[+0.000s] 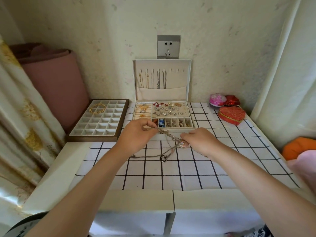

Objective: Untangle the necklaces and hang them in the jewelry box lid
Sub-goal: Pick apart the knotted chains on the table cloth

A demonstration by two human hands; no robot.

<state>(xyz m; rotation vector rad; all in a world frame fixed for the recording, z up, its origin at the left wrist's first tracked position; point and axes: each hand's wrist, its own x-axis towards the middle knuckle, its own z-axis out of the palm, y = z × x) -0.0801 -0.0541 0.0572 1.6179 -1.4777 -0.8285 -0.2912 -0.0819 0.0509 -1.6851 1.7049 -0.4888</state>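
Observation:
A tangle of silver necklaces (168,135) stretches between my two hands just in front of the jewelry box. My left hand (136,134) pinches one end of the chains near the box's front edge. My right hand (200,140) pinches the other end, close to a small pink charm. Loops of chain hang down to the checked cloth, with a ring pendant (162,159) lying on it. The open jewelry box lid (177,79) stands upright against the wall, and several gold and silver necklaces (153,79) hang from hooks on its left half. Hooks on the right half are bare.
The box's tray (164,113) holds rings, earrings and beads. A brown compartment tray (97,118) with a gold chain sits at the left. Red and pink boxes (230,112) stand at the back right. An orange cushion (297,146) lies at the right edge. A wall socket (168,47) is above the lid.

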